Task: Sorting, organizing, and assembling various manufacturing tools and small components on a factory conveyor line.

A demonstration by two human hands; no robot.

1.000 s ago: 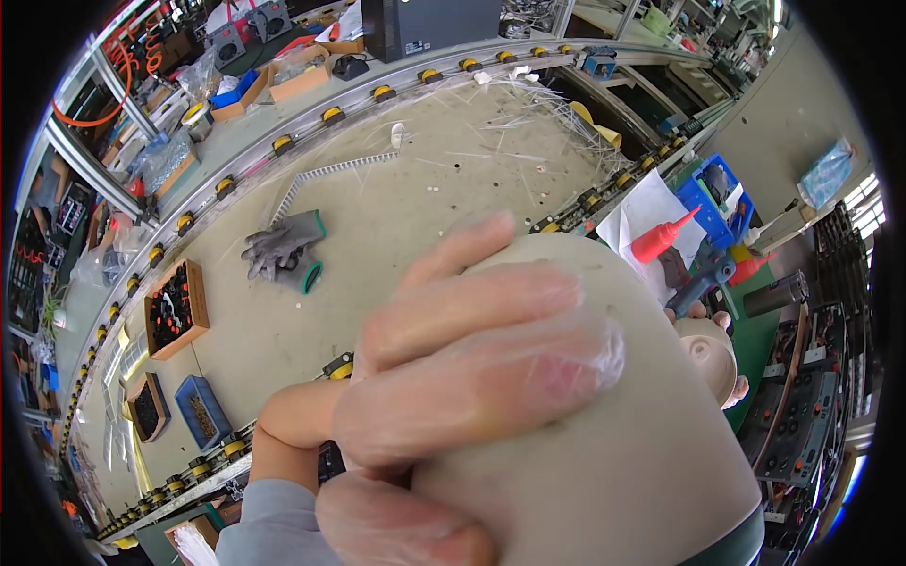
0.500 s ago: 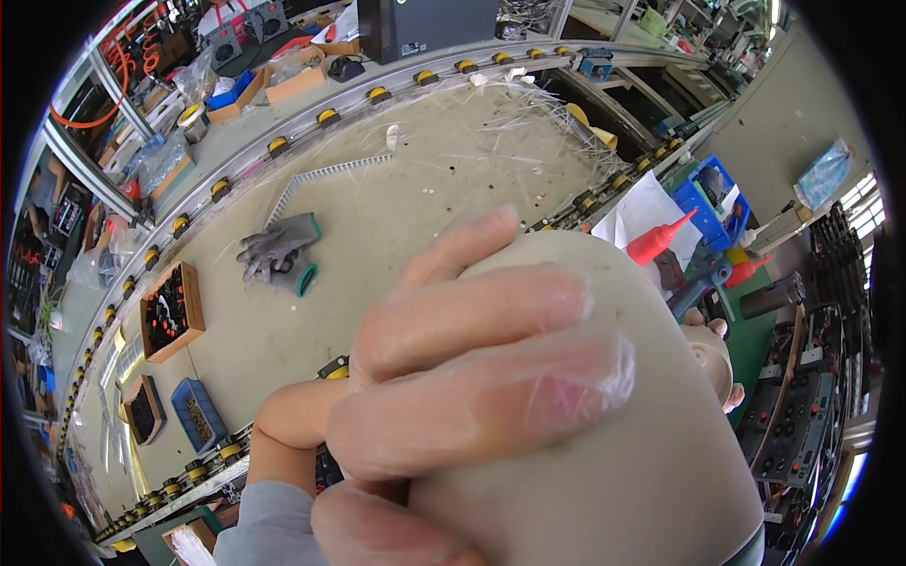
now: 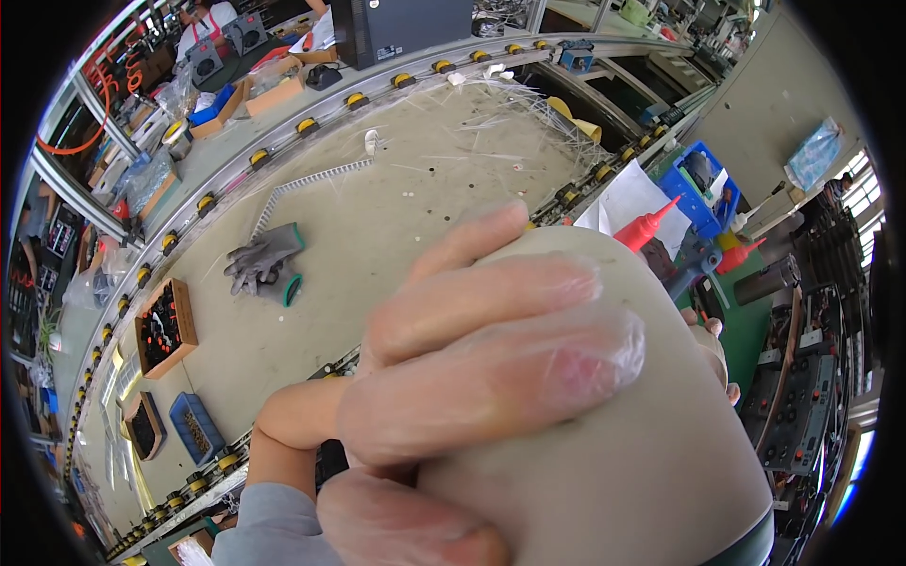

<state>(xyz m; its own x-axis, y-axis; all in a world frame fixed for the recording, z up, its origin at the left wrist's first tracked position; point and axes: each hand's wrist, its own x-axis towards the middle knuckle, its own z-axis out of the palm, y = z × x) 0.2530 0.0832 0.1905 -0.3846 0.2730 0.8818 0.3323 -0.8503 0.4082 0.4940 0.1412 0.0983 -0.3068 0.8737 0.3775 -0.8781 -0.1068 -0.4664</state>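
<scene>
My left hand (image 3: 491, 349) curves over a large, smooth beige object (image 3: 632, 472) with a dark band at its lower right, filling the lower middle. The fingers are bent, with thin clear film on some tips. Beyond that object's right edge, fingertips of my right hand (image 3: 713, 327) hold a smaller pale beige piece (image 3: 710, 349), mostly hidden. Red nozzle bottles (image 3: 642, 231) and a blue bin (image 3: 694, 189) lie just beyond.
Grey green-cuffed gloves (image 3: 264, 264), a box of black parts (image 3: 165, 328) and a blue tray (image 3: 193, 424) rest on the bench (image 3: 377, 217). A roller rail (image 3: 307, 125) rims it. Co-workers (image 3: 212, 24) appear behind shelving. Electronic panels (image 3: 802, 406) stand at right.
The view has shifted slightly. My right hand and the small beige piece are more covered by the large beige object. A person has appeared at the upper left.
</scene>
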